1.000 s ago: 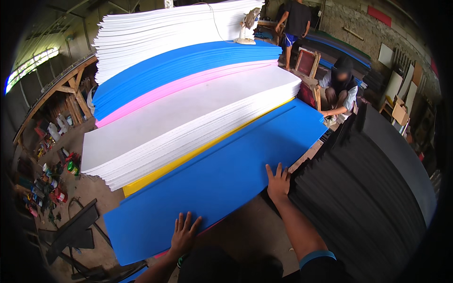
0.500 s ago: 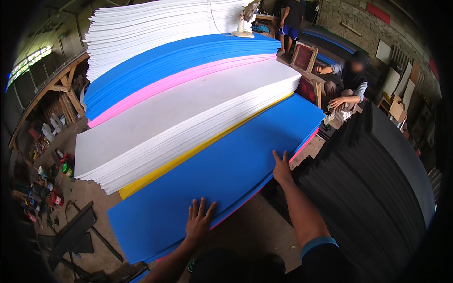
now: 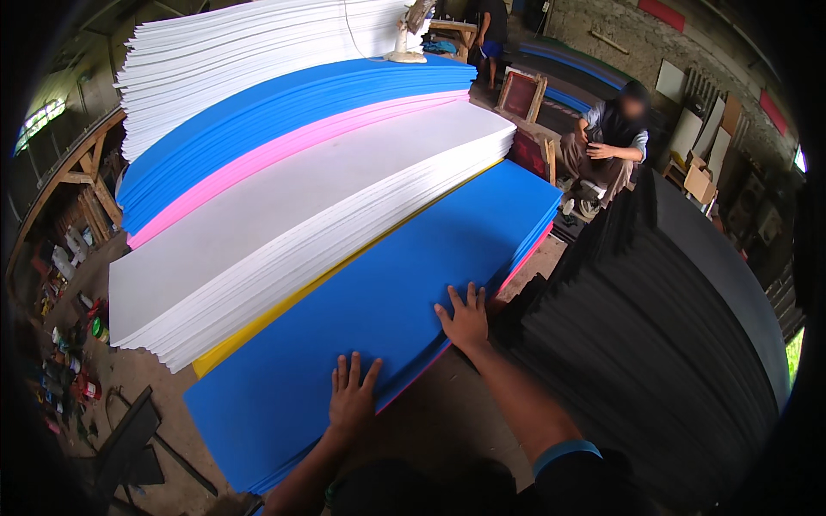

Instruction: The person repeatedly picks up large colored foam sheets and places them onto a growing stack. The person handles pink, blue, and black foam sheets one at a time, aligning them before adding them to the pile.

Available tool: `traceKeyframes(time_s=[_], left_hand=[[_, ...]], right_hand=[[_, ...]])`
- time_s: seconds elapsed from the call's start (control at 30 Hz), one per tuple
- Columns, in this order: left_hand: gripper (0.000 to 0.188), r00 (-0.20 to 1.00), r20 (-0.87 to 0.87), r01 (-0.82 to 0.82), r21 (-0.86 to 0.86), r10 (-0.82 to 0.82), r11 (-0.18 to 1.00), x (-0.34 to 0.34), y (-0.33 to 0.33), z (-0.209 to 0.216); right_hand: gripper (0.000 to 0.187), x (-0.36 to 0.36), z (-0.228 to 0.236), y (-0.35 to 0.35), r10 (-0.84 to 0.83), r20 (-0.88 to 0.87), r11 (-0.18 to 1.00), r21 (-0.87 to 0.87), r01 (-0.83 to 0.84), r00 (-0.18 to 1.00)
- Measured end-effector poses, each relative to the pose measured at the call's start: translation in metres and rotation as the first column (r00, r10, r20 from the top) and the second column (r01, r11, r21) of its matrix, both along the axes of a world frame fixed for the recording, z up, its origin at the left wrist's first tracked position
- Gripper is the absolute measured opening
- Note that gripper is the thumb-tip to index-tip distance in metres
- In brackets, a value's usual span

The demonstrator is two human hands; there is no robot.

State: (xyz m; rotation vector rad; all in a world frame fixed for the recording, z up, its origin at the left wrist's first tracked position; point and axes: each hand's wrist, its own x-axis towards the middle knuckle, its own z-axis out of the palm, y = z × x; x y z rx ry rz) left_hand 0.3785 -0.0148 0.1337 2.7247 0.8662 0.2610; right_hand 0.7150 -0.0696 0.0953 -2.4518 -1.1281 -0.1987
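A stack of large blue foam sheets (image 3: 379,275) lies slantwise before me, with a thin pink layer under its near right edge. My left hand (image 3: 352,397) rests on the top blue sheet near its front edge, fingers spread. Farther right along that same edge, my right hand (image 3: 465,316) lies on the sheet with its fingers apart too. Neither hand holds anything. A yellow sheet (image 3: 249,335) shows as a strip between the blue stack and a thick white stack (image 3: 232,219) behind it.
Blue and pink sheets (image 3: 284,129) and more white sheets (image 3: 249,52) rise at the back, with a fan (image 3: 406,39) on top. Tall black sheets (image 3: 637,344) stand at right. A seated person (image 3: 615,138) is beyond. Cans and bottles (image 3: 77,361) litter the left floor.
My right hand has moved left and nearer along the blue sheet's edge, and its fingers are more spread. My left hand stays on the sheet. The view has shifted a little.
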Motion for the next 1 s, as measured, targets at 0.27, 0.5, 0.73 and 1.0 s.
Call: traceKeyframes(time_s=[0.27, 0.5, 0.73, 1.0], left_hand=[[0.071, 0.993, 0.068, 0.091, 0.041, -0.093, 0.995, -0.002, 0.016, -0.010], [0.073, 0.984, 0.004, 0.177, 0.050, -0.178, 0.983, 0.002, 0.029, -0.013], [0.071, 0.981, -0.024, 0.193, 0.182, -0.192, 0.964, 0.008, 0.026, -0.021], [0.073, 0.985, -0.035, 0.169, 0.014, -0.168, 0.986, 0.014, 0.020, -0.009]], right_hand=[[0.067, -0.006, -0.004, 0.015, -0.037, -0.044, 0.998, 0.056, 0.039, 0.998], [0.066, -0.019, 0.010, 0.019, -0.051, -0.022, 0.998, -0.030, 0.050, 0.998], [0.068, -0.060, 0.012, 0.020, 0.143, 0.083, 0.988, -0.071, -0.137, 0.986], [0.069, -0.052, 0.018, 0.018, 0.141, 0.023, 0.987, -0.087, -0.139, 0.990]])
